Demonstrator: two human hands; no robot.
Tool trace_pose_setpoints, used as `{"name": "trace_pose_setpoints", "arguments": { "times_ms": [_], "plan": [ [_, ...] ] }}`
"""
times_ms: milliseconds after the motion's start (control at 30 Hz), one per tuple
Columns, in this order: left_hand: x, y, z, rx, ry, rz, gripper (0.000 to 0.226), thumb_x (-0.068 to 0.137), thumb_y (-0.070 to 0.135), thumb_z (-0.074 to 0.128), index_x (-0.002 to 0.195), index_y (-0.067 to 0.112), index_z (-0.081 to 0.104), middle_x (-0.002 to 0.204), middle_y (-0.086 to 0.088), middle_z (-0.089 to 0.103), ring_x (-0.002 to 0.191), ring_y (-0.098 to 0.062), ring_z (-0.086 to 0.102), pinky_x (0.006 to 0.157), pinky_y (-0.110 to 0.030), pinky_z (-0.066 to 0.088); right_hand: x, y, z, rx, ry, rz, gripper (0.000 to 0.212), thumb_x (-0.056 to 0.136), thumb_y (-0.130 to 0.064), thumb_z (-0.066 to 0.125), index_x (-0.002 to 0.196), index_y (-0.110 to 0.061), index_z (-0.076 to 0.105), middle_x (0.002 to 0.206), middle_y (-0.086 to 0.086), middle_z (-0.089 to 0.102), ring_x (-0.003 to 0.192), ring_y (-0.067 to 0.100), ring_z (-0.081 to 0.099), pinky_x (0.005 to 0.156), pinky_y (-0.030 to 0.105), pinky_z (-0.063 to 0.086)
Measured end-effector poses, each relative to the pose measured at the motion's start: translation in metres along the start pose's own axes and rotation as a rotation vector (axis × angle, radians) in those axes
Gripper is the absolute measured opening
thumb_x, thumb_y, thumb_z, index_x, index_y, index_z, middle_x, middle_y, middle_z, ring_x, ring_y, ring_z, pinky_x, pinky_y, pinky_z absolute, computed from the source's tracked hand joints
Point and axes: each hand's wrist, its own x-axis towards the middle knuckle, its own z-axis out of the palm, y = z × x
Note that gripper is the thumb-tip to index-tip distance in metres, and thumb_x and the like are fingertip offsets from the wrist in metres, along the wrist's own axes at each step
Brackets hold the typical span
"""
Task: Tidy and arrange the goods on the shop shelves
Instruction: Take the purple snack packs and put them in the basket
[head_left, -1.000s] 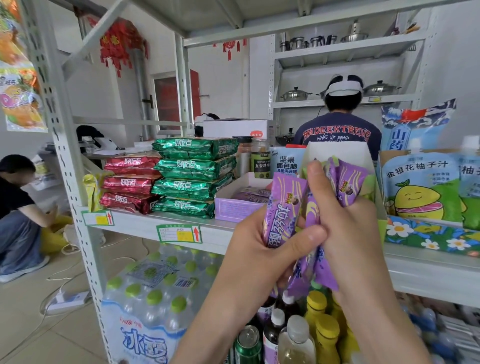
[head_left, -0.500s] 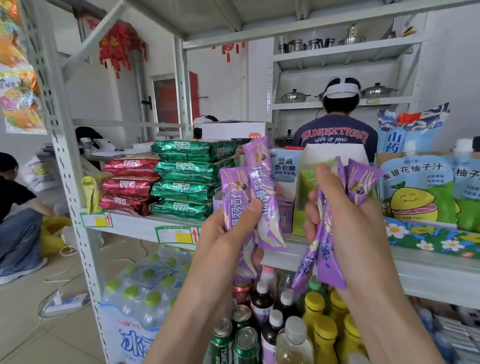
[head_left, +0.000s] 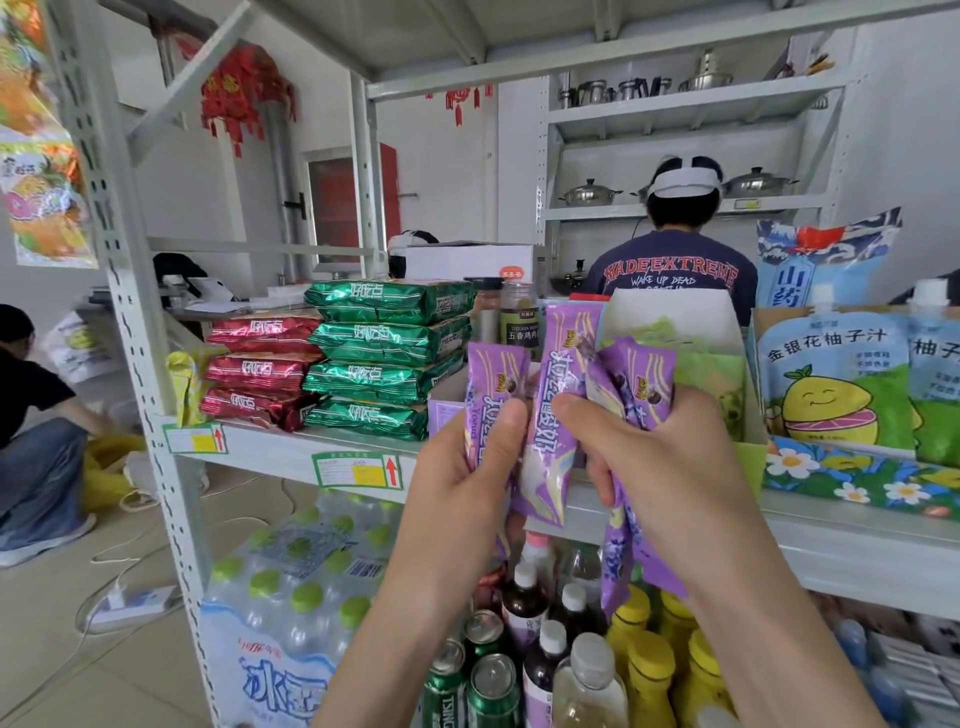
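Observation:
Both my hands are raised in front of the middle shelf (head_left: 270, 447), holding long purple snack packets upright. My left hand (head_left: 467, 488) grips two purple packets (head_left: 553, 410), thumb pressed on their fronts. My right hand (head_left: 660, 467) grips a bunch of purple packets (head_left: 636, 384), whose tails hang below my palm. The two bundles touch in the middle. Behind them on the shelf stands a purple display box (head_left: 444, 410), mostly hidden by the packets, and a green and white display box (head_left: 696, 358).
Stacks of green packs (head_left: 384, 358) and red packs (head_left: 260, 374) lie at the shelf's left. Yellow-fruit juice pouches (head_left: 836, 379) stand at the right. Bottles and cans (head_left: 545, 649) and a bottled-water case (head_left: 285, 597) fill the space below. One person stands behind the shelf, another crouches at left.
My hands were together, split apart with two packets in the left, and have now come back together so the bundles touch. The view shifted slightly.

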Motion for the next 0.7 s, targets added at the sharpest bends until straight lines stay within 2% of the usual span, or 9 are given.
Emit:
{"name": "trace_pose_setpoints", "arguments": {
  "times_ms": [67, 167, 233, 300, 433, 500, 567, 633, 700],
  "plan": [
    [0.001, -0.002, -0.002, 0.010, 0.038, -0.032, 0.049, 0.103, 0.051, 0.044, 0.100, 0.010, 0.070, 0.082, -0.031, 0.064, 0.063, -0.027, 0.057, 0.056, -0.037, 0.044, 0.000, 0.001, -0.001, 0.014, -0.020, 0.011, 0.050, 0.091, -0.017, 0.071, 0.051, -0.009, 0.044, 0.048, 0.025, 0.043, 0.045, 0.020, 0.041, 0.051, 0.025, 0.040],
    [0.005, -0.006, -0.005, -0.028, 0.117, -0.132, 0.057, 0.101, 0.064, 0.031, 0.118, 0.028, 0.072, 0.105, -0.002, 0.078, 0.098, -0.023, 0.074, 0.081, -0.042, 0.059, -0.001, 0.003, -0.001, 0.026, -0.094, 0.032, 0.052, 0.092, -0.018, 0.071, 0.051, -0.005, 0.043, 0.049, 0.026, 0.043, 0.046, 0.022, 0.042, 0.058, 0.028, 0.045],
    [0.007, -0.005, -0.007, -0.091, 0.128, -0.236, 0.065, 0.096, 0.074, 0.025, 0.119, 0.036, 0.073, 0.115, -0.001, 0.076, 0.107, -0.029, 0.072, 0.094, -0.056, 0.056, 0.000, 0.004, -0.001, 0.046, -0.143, 0.046, 0.052, 0.092, -0.018, 0.071, 0.050, -0.010, 0.044, 0.046, 0.017, 0.043, 0.044, 0.023, 0.041, 0.061, 0.034, 0.046],
    [0.007, -0.001, -0.009, -0.221, 0.110, -0.329, 0.068, 0.096, 0.073, 0.026, 0.112, 0.031, 0.078, 0.113, -0.008, 0.077, 0.106, -0.033, 0.072, 0.094, -0.055, 0.057, 0.001, 0.003, 0.000, 0.072, -0.189, 0.051, 0.051, 0.093, -0.017, 0.071, 0.049, -0.013, 0.045, 0.045, 0.012, 0.043, 0.042, 0.024, 0.040, 0.060, 0.038, 0.045],
    [0.005, 0.004, -0.010, -0.285, -0.012, -0.403, 0.067, 0.098, 0.069, 0.032, 0.115, 0.023, 0.077, 0.109, -0.008, 0.078, 0.088, -0.024, 0.075, 0.065, -0.032, 0.057, 0.002, 0.004, 0.001, 0.065, -0.218, 0.030, 0.050, 0.094, -0.013, 0.069, 0.050, -0.013, 0.044, 0.048, 0.012, 0.044, 0.042, 0.023, 0.040, 0.061, 0.031, 0.043],
    [0.005, 0.004, -0.008, -0.226, -0.055, -0.356, 0.068, 0.097, 0.071, 0.026, 0.112, 0.029, 0.077, 0.106, -0.008, 0.078, 0.087, -0.022, 0.074, 0.068, -0.033, 0.055, 0.002, 0.006, 0.001, 0.048, -0.222, 0.014, 0.049, 0.094, -0.012, 0.068, 0.052, -0.010, 0.043, 0.049, 0.012, 0.043, 0.042, 0.023, 0.040, 0.059, 0.029, 0.044],
    [0.003, 0.005, -0.004, -0.155, -0.106, -0.296, 0.074, 0.092, 0.077, 0.021, 0.107, 0.032, 0.077, 0.101, -0.015, 0.077, 0.086, -0.030, 0.073, 0.073, -0.041, 0.056, 0.001, 0.007, 0.003, 0.045, -0.226, 0.003, 0.047, 0.094, -0.010, 0.066, 0.053, -0.005, 0.042, 0.048, 0.015, 0.043, 0.043, 0.024, 0.041, 0.058, 0.027, 0.043],
    [0.000, 0.004, 0.000, -0.085, -0.143, -0.210, 0.083, 0.089, 0.080, 0.023, 0.092, 0.015, 0.075, 0.091, -0.026, 0.072, 0.081, -0.039, 0.069, 0.074, -0.047, 0.056, -0.001, 0.007, 0.006, 0.032, -0.211, 0.002, 0.044, 0.093, -0.009, 0.066, 0.056, -0.003, 0.042, 0.047, 0.018, 0.043, 0.044, 0.023, 0.041, 0.056, 0.027, 0.045],
    [-0.001, 0.005, 0.002, -0.077, -0.162, -0.123, 0.078, 0.096, 0.068, 0.032, 0.082, -0.002, 0.064, 0.074, -0.026, 0.064, 0.070, -0.033, 0.062, 0.067, -0.038, 0.052, -0.003, 0.005, 0.009, 0.029, -0.188, 0.003, 0.042, 0.092, -0.013, 0.068, 0.056, -0.009, 0.046, 0.044, 0.015, 0.044, 0.043, 0.021, 0.041, 0.052, 0.028, 0.044]
  ]
}}
